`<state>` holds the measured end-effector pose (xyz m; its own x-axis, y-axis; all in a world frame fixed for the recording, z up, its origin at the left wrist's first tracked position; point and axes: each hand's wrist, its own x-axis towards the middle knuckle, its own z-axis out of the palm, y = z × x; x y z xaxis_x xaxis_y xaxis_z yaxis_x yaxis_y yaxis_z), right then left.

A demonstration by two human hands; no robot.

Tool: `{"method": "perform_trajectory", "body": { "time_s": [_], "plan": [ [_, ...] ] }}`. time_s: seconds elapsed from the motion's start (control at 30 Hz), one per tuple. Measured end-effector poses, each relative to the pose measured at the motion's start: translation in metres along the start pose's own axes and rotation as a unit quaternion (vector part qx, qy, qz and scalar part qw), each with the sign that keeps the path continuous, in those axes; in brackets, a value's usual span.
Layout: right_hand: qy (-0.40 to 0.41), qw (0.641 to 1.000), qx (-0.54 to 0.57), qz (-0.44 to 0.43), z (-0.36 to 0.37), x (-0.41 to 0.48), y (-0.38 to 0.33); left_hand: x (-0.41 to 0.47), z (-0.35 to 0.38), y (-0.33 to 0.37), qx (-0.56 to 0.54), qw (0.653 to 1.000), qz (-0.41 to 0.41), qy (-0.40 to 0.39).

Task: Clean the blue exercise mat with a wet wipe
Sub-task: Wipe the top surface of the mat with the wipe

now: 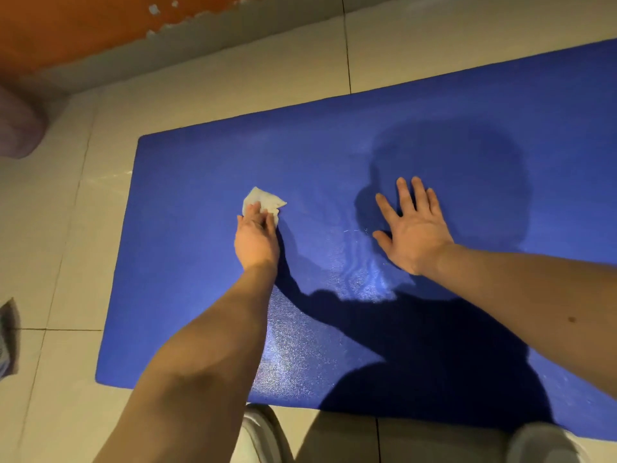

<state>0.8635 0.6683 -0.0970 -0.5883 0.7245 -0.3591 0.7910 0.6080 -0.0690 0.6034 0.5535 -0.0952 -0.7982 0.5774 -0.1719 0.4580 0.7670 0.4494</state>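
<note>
Mat flat on tiled floor. Left hand, arm extended, presses crumpled wipe onto mat; right hand lies flat beside it, fingers spread.

Both bare arms reach forward. The left hand, left of centre, curls its fingers on the wet wipe; the right hand lies flat, fingers spread.
</note>
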Motion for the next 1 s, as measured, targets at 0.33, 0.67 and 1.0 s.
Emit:
{"method": "perform_trajectory", "body": {
  "time_s": [0.33, 0.67, 1.0],
  "plan": [
    [0.041, 0.999, 0.024, 0.002, -0.011, 0.038, -0.009, -0.056, 0.039, 0.032, -0.018, 0.976, 0.201, -0.088],
    [0.025, 0.999, 0.006, -0.032, -0.004, 0.040, 0.001, 0.034, 0.007, 0.007, -0.025, 0.999, -0.032, 0.029],
    [0.057, 0.998, 0.010, 0.009, -0.020, 0.077, -0.009, -0.019, 0.036, 0.037, -0.054, 0.987, 0.139, -0.056]
  ]
}}
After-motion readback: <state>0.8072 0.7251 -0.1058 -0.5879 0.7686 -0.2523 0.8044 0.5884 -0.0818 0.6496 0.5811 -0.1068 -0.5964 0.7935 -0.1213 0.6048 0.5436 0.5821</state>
